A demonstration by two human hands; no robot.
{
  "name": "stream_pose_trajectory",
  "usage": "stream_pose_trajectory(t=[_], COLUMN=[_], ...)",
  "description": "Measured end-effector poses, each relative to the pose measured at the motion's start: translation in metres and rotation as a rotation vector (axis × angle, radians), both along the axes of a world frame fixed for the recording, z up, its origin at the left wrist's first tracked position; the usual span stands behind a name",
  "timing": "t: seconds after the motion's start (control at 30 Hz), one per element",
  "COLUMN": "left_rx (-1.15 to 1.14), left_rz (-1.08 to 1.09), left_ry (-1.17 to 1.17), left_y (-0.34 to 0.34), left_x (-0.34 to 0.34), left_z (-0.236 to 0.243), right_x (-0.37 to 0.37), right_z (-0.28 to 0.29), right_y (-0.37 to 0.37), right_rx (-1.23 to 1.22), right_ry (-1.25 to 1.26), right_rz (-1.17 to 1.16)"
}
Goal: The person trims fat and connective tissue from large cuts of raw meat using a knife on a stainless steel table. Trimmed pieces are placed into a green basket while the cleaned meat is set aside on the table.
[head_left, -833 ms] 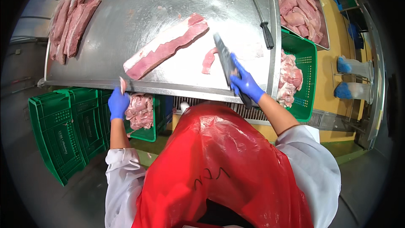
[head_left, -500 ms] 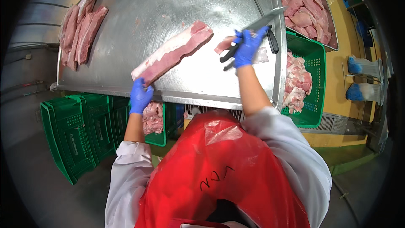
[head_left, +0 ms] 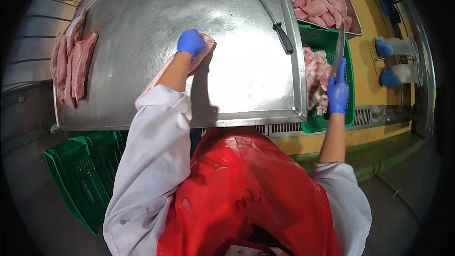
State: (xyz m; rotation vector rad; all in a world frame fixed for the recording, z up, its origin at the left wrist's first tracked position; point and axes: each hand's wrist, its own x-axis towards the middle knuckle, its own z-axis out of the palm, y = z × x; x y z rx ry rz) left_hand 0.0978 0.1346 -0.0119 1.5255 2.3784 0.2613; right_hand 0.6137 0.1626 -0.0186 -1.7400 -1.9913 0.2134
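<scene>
My left hand [head_left: 191, 42], gloved in blue, is closed on the far end of a long pork loin [head_left: 207, 49]. The loin lies slanted on the steel table [head_left: 246, 90], and my forearm and sleeve cover much of its length. Off the table's right edge, my right hand [head_left: 338, 94] grips a knife, its long blade [head_left: 340, 47] pointing away from me. That hand is over a green crate [head_left: 350, 114] of pale meat trimmings [head_left: 315, 66]. On the table between my hands lies a honing steel [head_left: 283, 38] with a black handle.
Several long pork pieces [head_left: 76, 66] lie at the table's left edge. A metal tray [head_left: 359, 32] of cut meat stands beyond the green crate. Stacked green crates [head_left: 87, 175] stand below the table at left. Blue-and-white brushes or covers [head_left: 395, 74] hang at right.
My left hand has gone from the loin's near end to its far end. My right hand has carried the knife rightward over the crate. The scraps beside it have left the table.
</scene>
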Motion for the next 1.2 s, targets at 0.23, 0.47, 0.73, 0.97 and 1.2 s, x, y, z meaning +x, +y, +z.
stream_pose_trajectory(t=[0.23, 0.47, 0.73, 0.97, 1.2], left_rx=[0.010, 0.028, 0.284, 0.260, 0.392], left_rz=[0.120, 0.126, 0.062, 0.164, 0.082], left_ry=[-0.589, -0.653, -0.322, -0.113, -0.051], left_y=[-0.003, -0.004, -0.018, -0.119, -0.229], left_x=[-0.047, -0.045, -0.109, -0.172, -0.173], left_z=[-0.026, -0.019, -0.012, -0.026, -0.044], right_x=[-0.252, -0.377, -0.321, -0.352, -0.355], right_z=[-0.013, -0.020, -0.015, -0.013, -0.012], right_y=[-0.034, 0.012, -0.076, -0.032, -0.067], right_rx=[-0.637, -0.867, -0.842, -0.988, -1.070], right_ry=[0.943, 0.776, 0.729, 0.770, 0.850], right_rz=[0.292, 0.377, 0.375, 0.305, 0.347])
